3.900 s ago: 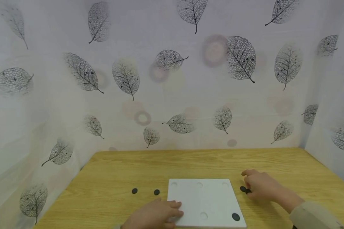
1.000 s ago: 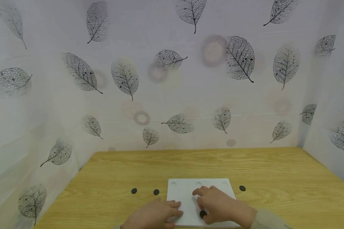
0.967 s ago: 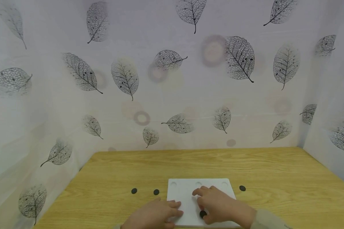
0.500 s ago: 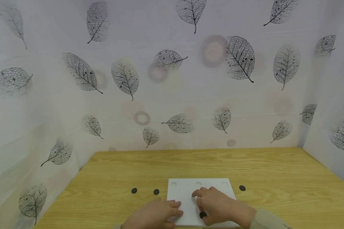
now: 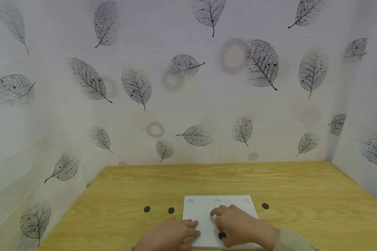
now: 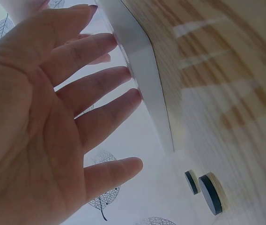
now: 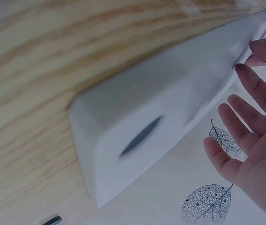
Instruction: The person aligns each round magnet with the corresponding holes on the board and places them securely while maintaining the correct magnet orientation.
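Observation:
A white board [image 5: 207, 209] with round shallow recesses lies on the table. My left hand [image 5: 169, 235] rests its fingertips on the board's left side; in the left wrist view its fingers are extended and spread, holding nothing. My right hand [image 5: 238, 225] is over the board, thumb and index finger pinching a black disc [image 5: 222, 236] at the near middle, where a recess was seen earlier. The right wrist view does not show this disc, but shows the hand [image 7: 259, 112] with its other fingers loosely bent. Another black disc [image 7: 142, 136] sits in the board's near right corner.
Two loose black discs lie left of the board, an outer disc [image 5: 147, 209] and an inner disc [image 5: 171, 210]. One more disc [image 5: 265, 206] lies to its right. Leaf-printed sheeting [image 5: 188, 104] surrounds the wooden table [image 5: 144, 181].
From beside two discs on the right, my right hand moved left over the board with one disc. Over the last second the disc shifted down very slightly. My left hand stayed put.

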`<control>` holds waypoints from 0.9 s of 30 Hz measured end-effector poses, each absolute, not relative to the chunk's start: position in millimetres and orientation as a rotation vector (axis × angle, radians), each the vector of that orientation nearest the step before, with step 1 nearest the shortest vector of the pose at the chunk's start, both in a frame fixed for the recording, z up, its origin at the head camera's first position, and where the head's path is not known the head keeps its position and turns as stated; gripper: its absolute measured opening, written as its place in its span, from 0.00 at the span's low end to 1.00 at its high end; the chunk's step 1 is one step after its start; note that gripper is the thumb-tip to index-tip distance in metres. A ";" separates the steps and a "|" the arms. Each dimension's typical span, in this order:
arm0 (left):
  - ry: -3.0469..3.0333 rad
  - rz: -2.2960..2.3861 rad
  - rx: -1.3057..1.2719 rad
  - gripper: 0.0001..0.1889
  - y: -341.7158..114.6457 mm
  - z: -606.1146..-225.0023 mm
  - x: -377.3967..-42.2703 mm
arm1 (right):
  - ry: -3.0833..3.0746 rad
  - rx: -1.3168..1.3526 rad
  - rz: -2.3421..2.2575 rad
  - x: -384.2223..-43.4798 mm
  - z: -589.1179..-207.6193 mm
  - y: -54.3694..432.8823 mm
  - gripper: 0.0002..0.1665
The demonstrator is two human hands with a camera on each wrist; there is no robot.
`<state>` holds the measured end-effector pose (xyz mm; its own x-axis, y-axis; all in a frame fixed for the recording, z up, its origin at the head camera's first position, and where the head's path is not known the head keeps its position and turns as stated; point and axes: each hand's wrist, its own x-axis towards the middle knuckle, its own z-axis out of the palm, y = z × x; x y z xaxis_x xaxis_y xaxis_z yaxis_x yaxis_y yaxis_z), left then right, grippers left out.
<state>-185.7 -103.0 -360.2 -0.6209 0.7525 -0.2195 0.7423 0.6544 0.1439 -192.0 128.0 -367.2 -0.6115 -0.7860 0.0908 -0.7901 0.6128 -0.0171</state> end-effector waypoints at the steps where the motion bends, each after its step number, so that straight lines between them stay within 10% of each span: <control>1: 2.613 0.060 1.203 0.19 -102.9 -360.2 -185.7 | -2.763 1.343 0.086 -192.2 -367.1 128.2 0.13; 27: 2.622 0.086 1.168 0.19 -101.8 -361.0 -184.3 | -2.938 1.041 0.226 -209.5 -359.2 173.9 0.12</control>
<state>-184.3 -101.8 -361.0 -0.6389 0.7375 -0.2191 0.7215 0.6732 0.1622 -209.5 173.9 -359.2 -0.7781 -0.6249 0.0633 -0.6272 0.7678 -0.1304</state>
